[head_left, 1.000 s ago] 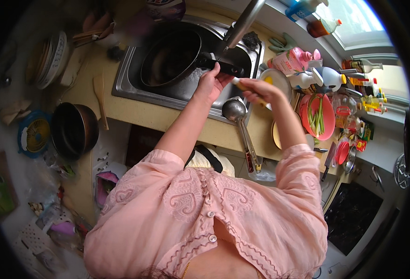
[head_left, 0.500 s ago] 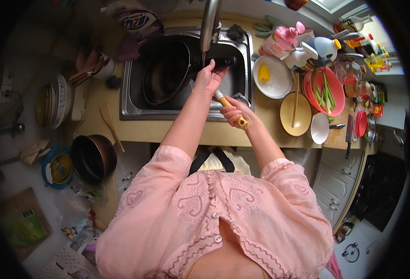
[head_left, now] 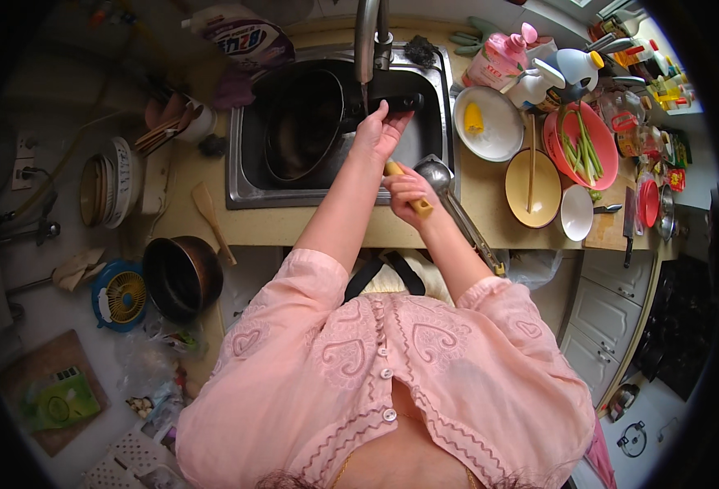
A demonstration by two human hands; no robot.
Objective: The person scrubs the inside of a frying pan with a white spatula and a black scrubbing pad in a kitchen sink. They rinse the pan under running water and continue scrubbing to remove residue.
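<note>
My left hand [head_left: 382,132] reaches over the sink [head_left: 314,198] beneath the faucet [head_left: 366,41], palm up and fingers stretched out. Just beyond it is the black handle [head_left: 404,102] of a dark frying pan [head_left: 305,122], which leans in the sink. Closed fingers of my right hand [head_left: 411,194] grip a yellow-handled utensil [head_left: 422,209], whose head is hidden behind my left wrist. Beside my right hand, a metal ladle [head_left: 436,171] lies over the sink's near right corner, its long handle running past the counter edge alongside my forearm. Whether my hand touches it, I cannot tell.
Right of the sink stand a white bowl [head_left: 498,130] with a yellow piece in it, a yellow bowl [head_left: 530,208] with chopsticks, and a pink basin [head_left: 600,155] of green stalks. A knife [head_left: 628,228] lies farther right. A dark pot [head_left: 182,279] is at the left.
The whole view has shifted slightly. My right hand has turned and drawn back a little with the utensil, and the ladle's long handle now shows beside my forearm. My left hand stays open.
</note>
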